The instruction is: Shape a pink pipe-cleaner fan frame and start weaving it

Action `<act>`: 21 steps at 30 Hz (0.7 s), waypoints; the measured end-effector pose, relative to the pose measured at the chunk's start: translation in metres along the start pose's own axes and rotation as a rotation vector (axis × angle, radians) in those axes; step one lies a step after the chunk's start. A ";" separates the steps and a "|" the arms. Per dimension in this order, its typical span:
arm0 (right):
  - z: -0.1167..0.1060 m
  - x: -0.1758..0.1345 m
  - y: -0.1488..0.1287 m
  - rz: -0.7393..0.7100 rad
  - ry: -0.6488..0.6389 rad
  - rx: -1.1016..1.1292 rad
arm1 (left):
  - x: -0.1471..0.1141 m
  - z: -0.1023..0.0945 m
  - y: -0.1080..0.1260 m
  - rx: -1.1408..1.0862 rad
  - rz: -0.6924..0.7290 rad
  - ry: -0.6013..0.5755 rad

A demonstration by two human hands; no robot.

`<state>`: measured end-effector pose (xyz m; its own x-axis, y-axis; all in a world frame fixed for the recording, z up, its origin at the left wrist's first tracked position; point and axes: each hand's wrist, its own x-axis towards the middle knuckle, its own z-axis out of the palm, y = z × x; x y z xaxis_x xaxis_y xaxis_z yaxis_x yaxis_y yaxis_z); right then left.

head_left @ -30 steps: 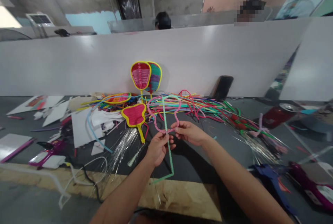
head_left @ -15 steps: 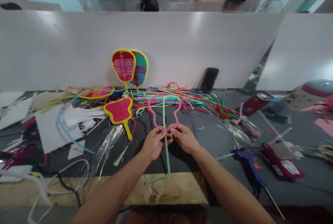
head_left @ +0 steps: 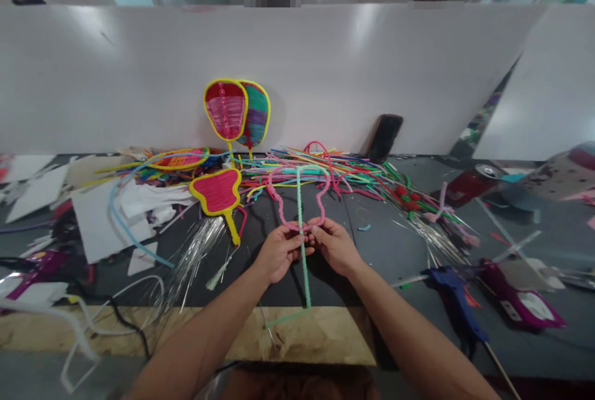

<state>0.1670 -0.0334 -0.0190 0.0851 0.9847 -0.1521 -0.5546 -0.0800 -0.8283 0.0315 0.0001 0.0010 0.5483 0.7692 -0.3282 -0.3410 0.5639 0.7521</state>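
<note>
Between my hands is a fan-shaped frame bent from pipe cleaners, with a wavy pink pipe cleaner [head_left: 321,201] for its outline. A pale green pipe cleaner [head_left: 305,276] runs down its middle and bends sideways at the bottom end. My left hand [head_left: 280,253] pinches the frame's lower edge where green and pink cross. Close beside it, my right hand [head_left: 335,245] pinches the same lower edge from the right. Some fingertips are hidden behind the frame. Left of my hands lies a finished pink fan with a yellow rim [head_left: 216,192].
Two decorated fans [head_left: 226,108] lean on the white partition [head_left: 325,77]. Loose pipe cleaners [head_left: 279,167] lie along its foot, near a phone [head_left: 385,137]. To the right are a blue glue gun [head_left: 458,301], a red can [head_left: 471,184] and silver wires [head_left: 427,235]. White paper [head_left: 106,220] lies left.
The whole view has shifted slightly, so things sit a little further right and the partition higher. Both hands keep their pinch on the frame, whose bent green end has tilted a little.
</note>
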 end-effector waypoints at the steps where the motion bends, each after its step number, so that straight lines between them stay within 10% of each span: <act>1: 0.000 0.000 0.000 -0.018 0.010 -0.027 | 0.000 -0.001 0.000 0.007 0.007 0.010; 7: -0.004 -0.004 -0.003 -0.365 0.169 -0.493 | 0.000 -0.003 -0.001 0.016 0.074 0.085; 12: -0.007 -0.008 0.000 -0.404 0.023 -0.963 | 0.000 -0.004 -0.003 0.025 0.057 0.066; 21: -0.010 -0.001 -0.002 -0.464 0.039 -1.039 | -0.002 0.001 -0.006 0.041 0.053 0.079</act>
<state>0.1758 -0.0359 -0.0229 0.1395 0.9487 0.2838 0.4898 0.1830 -0.8524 0.0335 -0.0054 -0.0021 0.4682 0.8196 -0.3302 -0.3350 0.5104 0.7920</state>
